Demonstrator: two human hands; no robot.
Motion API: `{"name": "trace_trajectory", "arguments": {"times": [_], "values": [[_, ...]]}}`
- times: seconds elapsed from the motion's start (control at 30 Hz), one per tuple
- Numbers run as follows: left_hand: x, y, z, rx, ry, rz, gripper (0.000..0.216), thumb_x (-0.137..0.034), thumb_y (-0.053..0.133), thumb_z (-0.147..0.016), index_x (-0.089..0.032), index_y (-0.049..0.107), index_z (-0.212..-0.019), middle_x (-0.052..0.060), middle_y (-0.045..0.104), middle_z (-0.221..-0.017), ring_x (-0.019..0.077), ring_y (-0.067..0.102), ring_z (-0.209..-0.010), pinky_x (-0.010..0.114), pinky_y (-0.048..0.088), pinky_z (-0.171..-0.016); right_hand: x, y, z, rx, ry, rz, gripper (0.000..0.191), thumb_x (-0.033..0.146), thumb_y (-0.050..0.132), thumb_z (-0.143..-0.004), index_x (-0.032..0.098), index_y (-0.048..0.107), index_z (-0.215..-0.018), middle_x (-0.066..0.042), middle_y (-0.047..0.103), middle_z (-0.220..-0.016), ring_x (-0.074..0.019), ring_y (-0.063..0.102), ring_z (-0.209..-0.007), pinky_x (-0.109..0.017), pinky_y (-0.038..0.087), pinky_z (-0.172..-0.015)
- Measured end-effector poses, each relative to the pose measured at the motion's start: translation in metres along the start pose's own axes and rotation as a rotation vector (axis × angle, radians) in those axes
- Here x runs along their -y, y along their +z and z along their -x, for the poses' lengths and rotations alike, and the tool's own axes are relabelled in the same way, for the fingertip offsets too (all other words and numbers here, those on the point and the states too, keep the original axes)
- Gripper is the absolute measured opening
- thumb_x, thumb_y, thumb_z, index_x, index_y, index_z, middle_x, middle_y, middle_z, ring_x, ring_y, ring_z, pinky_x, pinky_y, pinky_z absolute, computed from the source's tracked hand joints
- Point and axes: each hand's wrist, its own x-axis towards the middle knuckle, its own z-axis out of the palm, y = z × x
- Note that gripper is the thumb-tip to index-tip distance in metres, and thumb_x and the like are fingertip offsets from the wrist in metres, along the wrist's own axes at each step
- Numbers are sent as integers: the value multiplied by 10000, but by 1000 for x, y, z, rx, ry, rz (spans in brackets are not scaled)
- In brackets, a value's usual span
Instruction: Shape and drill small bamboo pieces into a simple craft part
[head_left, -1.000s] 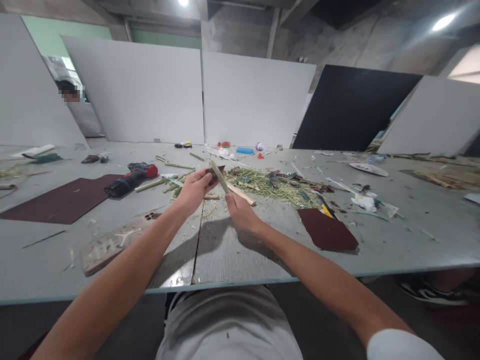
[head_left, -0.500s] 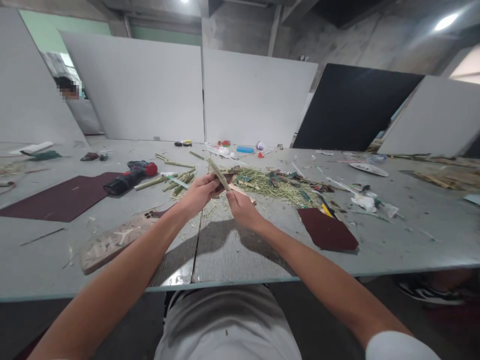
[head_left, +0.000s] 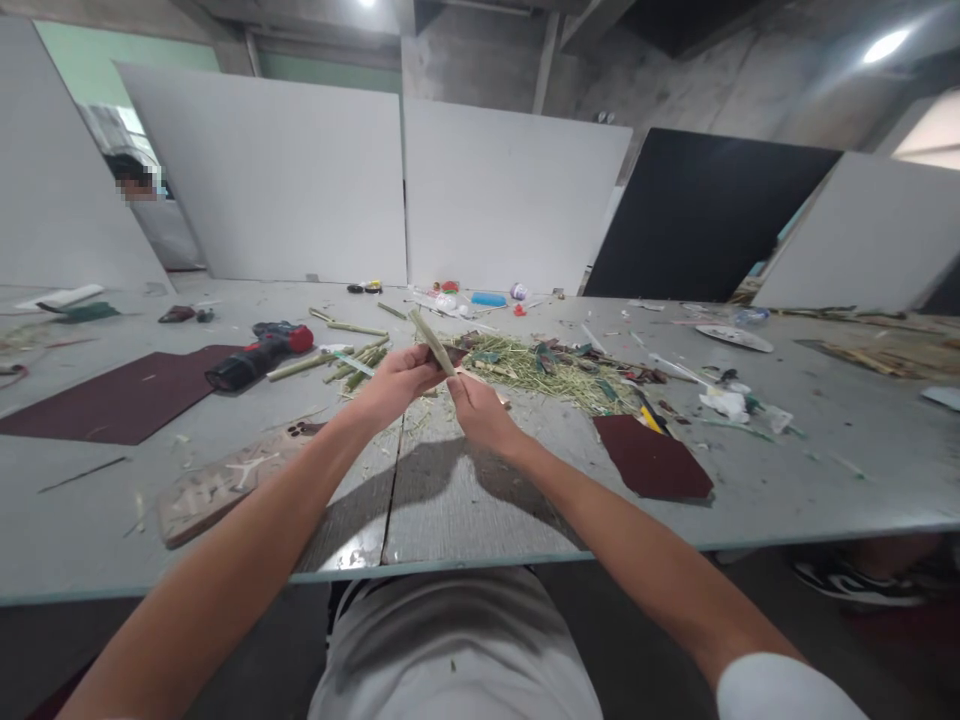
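Note:
A pale green stalk [head_left: 430, 340] slants up and to the left between my two hands above the table. My left hand [head_left: 401, 380] is closed around its middle, the fingers partly hidden behind it. A small dark brown piece [head_left: 459, 354] shows at those fingertips; I cannot tell whether it is a scrap of the brown sheet. My right hand [head_left: 480, 408] grips the lower end, thumb along the stalk. Just beyond the hands lies a heap of thin green shavings [head_left: 551, 373]. Several cut stalks [head_left: 358, 362] lie to the left of the heap.
A cordless drill [head_left: 262, 355] rests on a dark red sheet [head_left: 120, 395] at left. Near my left forearm lies a phone in a patterned case [head_left: 225, 480]. On the right are another dark red sheet [head_left: 652, 457] and a yellow-and-black cutter [head_left: 649, 412]. Upright boards [head_left: 517, 200] stand behind.
Both hands keep hold of the stalk, which has moved very slightly left along with the right hand. The whole view has shifted a little; the things on the table lie as before.

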Motion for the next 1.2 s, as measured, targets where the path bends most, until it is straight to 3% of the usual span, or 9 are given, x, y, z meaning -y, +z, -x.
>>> {"name": "trace_trajectory", "arguments": {"times": [0.23,0.37,0.77,1.1,1.2], "values": [[1,5,-1,-13,-28,19,259,-209,704,-733,-139,718,-983,96,723,-1048,238,644,-1084,441,403,-1099,-2,1,-2,-36,10,24,366,429,253,-1001,221,414,-748,-25,523,-713,-175,461,-657,-293,292,-603],[-1,3,-1,-44,12,34,294,-210,707,-741,-158,714,-1030,87,713,-1097,229,622,-1134,414,389,-1111,-1,2,0,12,17,39,363,437,283,-994,225,385,-718,-12,495,-666,-169,438,-623,-293,275,-587],[2,2,0,74,3,-55,323,-259,697,-774,-152,707,-1079,113,692,-1163,267,590,-1181,435,398,-1095,4,0,-2,-7,0,7,378,434,259,-1003,217,414,-736,-17,513,-709,-169,462,-668,-291,300,-611],[0,0,-4,-91,79,-10,297,-250,704,-763,-166,699,-1048,92,699,-1154,235,599,-1178,401,397,-1102,-5,0,-5,31,-12,77,354,428,294,-1007,220,414,-745,-12,507,-682,-167,448,-631,-286,282,-591],[1,0,-4,-48,48,-58,321,-282,710,-767,-170,700,-1069,91,705,-1127,244,616,-1135,415,416,-1076,-3,-1,-4,6,-7,68,359,427,270,-1011,221,413,-754,-15,507,-692,-168,449,-631,-289,276,-589]]}}
